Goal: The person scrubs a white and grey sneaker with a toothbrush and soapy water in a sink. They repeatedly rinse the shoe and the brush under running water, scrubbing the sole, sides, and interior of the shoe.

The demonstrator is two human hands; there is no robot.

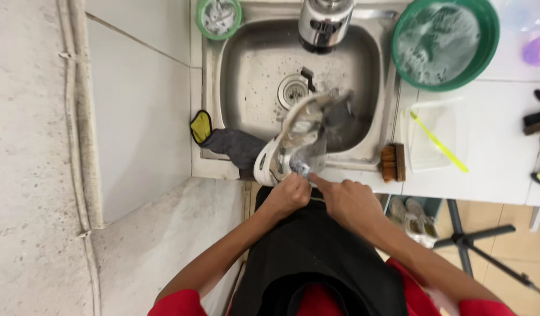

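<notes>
Pale wall tiles filled the left of your view, and a white counter ran off to the right, with a steel sink set between them under a chrome tap. You stood close against the sink's near edge in a black apron. A big green basin of soapy water sat at the sink's back right corner, and a small green cup at its back left. A clear plastic tray lay on the counter just right of the sink, with a thin yellow-green stick lying slantwise across it. A dark grey cloth with a yellow end hung over the sink's front left rim, just beside your work. The white and grey shoe lay over the front rim of the sink, its long axis running from the heel near your hands up and to the right, so the toe pointed out over the basin toward the drain; its opening faced up at you. A brown scrub brush rested on the rim just right of the shoe, clear of your hands. Your left hand was closed at the shoe's heel end, fingers curled around a small item I could not make out. Your right hand lay just beside it, loosely curled, with the forefinger stretched to the same spot at the heel; whether it pinched anything I could not tell.
</notes>
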